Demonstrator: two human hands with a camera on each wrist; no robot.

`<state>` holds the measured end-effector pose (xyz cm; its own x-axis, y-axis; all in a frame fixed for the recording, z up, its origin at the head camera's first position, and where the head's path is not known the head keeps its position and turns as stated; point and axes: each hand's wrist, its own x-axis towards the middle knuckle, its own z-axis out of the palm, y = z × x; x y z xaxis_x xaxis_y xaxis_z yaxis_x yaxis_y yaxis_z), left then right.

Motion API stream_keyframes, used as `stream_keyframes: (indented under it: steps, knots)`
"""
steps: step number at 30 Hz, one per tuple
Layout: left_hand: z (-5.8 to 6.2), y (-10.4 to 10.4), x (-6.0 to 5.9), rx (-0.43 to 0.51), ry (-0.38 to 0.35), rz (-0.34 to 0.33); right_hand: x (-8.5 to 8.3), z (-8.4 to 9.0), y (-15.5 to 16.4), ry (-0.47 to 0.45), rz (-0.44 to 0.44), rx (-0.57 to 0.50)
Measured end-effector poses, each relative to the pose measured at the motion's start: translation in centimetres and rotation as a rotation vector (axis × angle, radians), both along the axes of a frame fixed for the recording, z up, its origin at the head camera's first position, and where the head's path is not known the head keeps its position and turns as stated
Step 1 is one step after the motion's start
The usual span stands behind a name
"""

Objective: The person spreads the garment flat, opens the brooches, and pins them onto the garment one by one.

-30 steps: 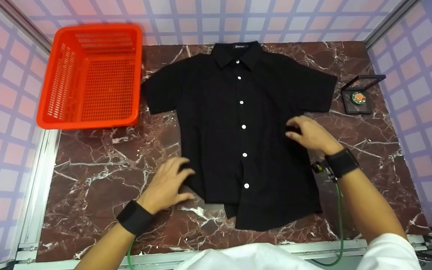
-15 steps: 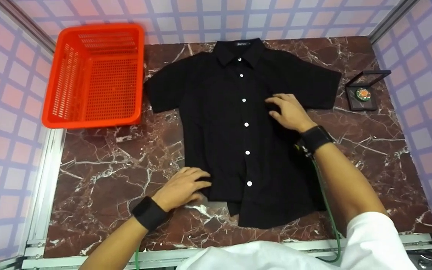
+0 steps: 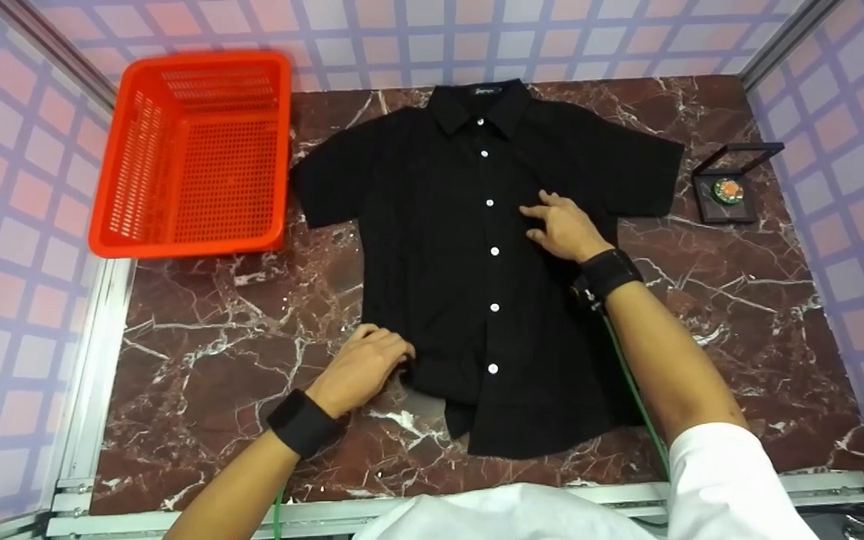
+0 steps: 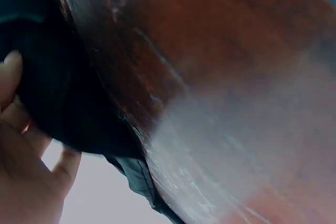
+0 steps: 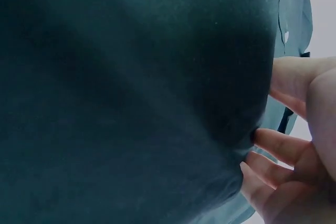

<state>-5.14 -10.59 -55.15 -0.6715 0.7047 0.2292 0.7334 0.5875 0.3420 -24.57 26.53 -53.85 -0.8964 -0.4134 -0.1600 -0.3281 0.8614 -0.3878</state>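
Observation:
A black short-sleeved shirt (image 3: 439,225) lies front up on the marble-patterned table, collar at the far side, with white buttons down the front. My left hand (image 3: 364,367) grips its lower left corner, where the hem bends upward a little. In the left wrist view, thumb and fingers of the left hand (image 4: 26,166) are around the edge of the black cloth (image 4: 63,87). My right hand (image 3: 563,229) rests on the chest to the right of the buttons, fingers spread. The right wrist view has its fingertips (image 5: 252,182) against the cloth, which creases beside them.
A red plastic basket (image 3: 94,240) stands at the back left, close to the shirt's left sleeve. At the right, a small black open case (image 3: 736,214) holds a green and orange round piece (image 3: 727,190). Checkered walls (image 3: 372,37) enclose the table (image 3: 214,382).
My left hand has moved right onto the shirt's lower corner and taken hold of it; the hem now curves up. My right hand has moved left and up, onto the chest.

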Motion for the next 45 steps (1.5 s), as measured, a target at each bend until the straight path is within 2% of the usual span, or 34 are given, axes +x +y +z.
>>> stream_keyframes:
  steps: [7, 13, 19, 26, 30, 39, 45]
  knots:
    - [-0.4, 0.8, -0.2, -0.025, -0.019, 0.003, 0.0, -0.3, 0.0, 0.024, 0.015, 0.011]
    - [-0.4, 0.7, -0.2, -0.009, -0.012, 0.043, 0.1, -0.4, 0.0, 0.028, 0.001, 0.005]
    - [0.1, -0.2, 0.3, 0.022, 0.032, -0.007, 0.2, -0.3, 0.0, 0.035, 0.002, 0.003]
    - [0.4, -0.3, 1.1, -0.067, -0.026, -0.025, 0.1, -0.2, 0.0, 0.035, 0.001, 0.004]
    - [0.3, -0.2, 1.4, -0.089, -0.028, -0.026, 0.2, -0.4, 0.0, 0.038, 0.007, -0.007]
    - [1.0, -0.6, 3.2, 0.029, -0.055, -0.009, 0.2, -0.5, 0.1, 0.028, 0.026, 0.008]
    - [1.4, -0.9, 4.2, 0.063, -0.052, -0.005, 0.0, -0.3, 0.3, 0.018, 0.024, 0.011]
